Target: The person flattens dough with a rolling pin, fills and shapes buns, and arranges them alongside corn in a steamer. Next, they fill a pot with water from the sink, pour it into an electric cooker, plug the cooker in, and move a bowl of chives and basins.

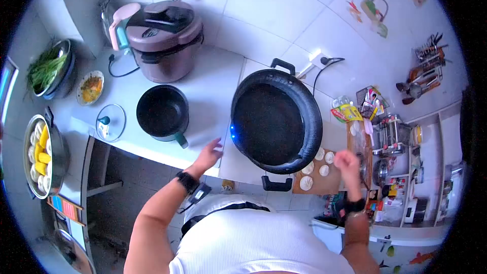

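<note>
A large black two-handled pan [274, 116] sits on the counter in front of me, its inside dark with nothing visible in it. My left hand [208, 156] hovers by the counter's front edge, left of the pan, with fingers apart and nothing held. To the pan's right, several white round dough pieces [306, 182] lie on a brown board [329, 189]. Above the board's right side, my right hand [346, 165] is closed with its fingers curled; anything inside is hidden. A small dark pot [162, 111] with a green handle stands beyond my left hand.
A pressure cooker [165, 45] stands at the back. Left are a glass lid [110, 123], a bowl of orange food [91, 88], a bowl of greens [48, 68] and a steamer pot [58, 160] with corn and white buns. Utensils [426, 71] hang on the right wall.
</note>
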`<state>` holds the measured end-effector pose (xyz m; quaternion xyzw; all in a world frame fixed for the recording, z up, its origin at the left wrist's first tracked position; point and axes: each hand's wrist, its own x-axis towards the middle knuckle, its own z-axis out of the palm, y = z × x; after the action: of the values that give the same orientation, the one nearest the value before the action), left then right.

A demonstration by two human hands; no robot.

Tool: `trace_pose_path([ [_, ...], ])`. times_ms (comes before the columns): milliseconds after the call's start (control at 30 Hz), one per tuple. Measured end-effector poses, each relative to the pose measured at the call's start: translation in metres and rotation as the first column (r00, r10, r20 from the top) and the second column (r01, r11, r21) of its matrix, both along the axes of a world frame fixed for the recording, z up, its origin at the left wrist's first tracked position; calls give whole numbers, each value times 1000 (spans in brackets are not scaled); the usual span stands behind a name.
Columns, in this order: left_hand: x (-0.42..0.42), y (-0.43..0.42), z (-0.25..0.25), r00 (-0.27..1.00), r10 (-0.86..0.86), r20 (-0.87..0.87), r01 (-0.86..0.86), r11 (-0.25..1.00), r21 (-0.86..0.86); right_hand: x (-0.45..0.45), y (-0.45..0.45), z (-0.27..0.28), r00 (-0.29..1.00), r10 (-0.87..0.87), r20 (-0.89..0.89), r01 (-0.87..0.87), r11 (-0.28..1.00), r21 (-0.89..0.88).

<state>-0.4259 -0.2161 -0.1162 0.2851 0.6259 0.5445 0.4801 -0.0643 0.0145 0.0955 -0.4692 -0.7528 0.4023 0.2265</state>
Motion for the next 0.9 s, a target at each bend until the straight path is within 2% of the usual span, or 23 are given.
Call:
trace_pose_path([
  [33,1,14,-8,999,-6,-46,6,1000,-13,9,-17,-11,984,-6,179,6,1000,3],
  [67,4,28,-29,985,-31,-168,31,1000,-2,9,-38,-29,996,-29,83,32,999,-26],
  [100,5,39,-27,974,-79,-211,70,996,-52,6,-58,-36,999,-7,35,14,980,-197],
  [133,11,53,-44,936,-58,-347,63,998,2,12,-70,-56,996,-32,85,61,932,-359],
  [167,16,64,-60,880,-27,-474,62,996,58,-13,-101,-54,976,-116,184,193,852,-486],
  [200,7,58,-49,877,-19,-480,52,997,54,-23,-106,-51,981,-77,179,156,860,-485],
  [267,-1,38,1,928,-67,-366,63,998,-23,-31,-118,-21,986,-28,167,108,866,-488],
  [367,8,6,97,935,-63,-349,41,997,-68,-21,-137,60,987,-18,163,100,851,-516],
  [467,32,-23,177,881,54,-471,-60,998,4,9,-163,142,990,27,136,50,843,-535],
  [500,36,-82,202,993,-95,-63,87,989,-117,30,-189,163,990,-135,49,140,827,-544],
  [533,40,-119,227,983,-146,115,158,982,-99,39,-193,167,986,-167,16,149,823,-548],
  [600,42,-149,258,960,-173,218,189,981,-51,59,-201,175,972,-230,-51,164,815,-555],
  [667,31,-155,237,951,-127,282,157,984,-84,45,-192,144,978,-194,-78,121,827,-549],
  [733,0,-144,160,946,-85,312,125,986,-111,8,-169,48,978,-196,-76,120,816,-565],
  [767,-25,-133,98,950,-82,301,119,987,-107,-13,-154,-13,978,-194,-77,116,812,-572],
  [800,-56,-103,15,941,-111,319,135,989,-54,-47,-137,-95,980,-177,-88,96,814,-573],
  [833,-89,-71,-71,931,-142,337,151,989,0,-71,-118,-148,972,-218,-93,143,853,-502],
  [867,-81,-41,-70,948,-33,317,34,999,4,-78,-81,-88,982,-188,-35,159,904,-397],
  [900,-72,-36,-92,920,33,390,-91,987,131,-67,-67,-61,981,-193,-8,178,917,-358],
])
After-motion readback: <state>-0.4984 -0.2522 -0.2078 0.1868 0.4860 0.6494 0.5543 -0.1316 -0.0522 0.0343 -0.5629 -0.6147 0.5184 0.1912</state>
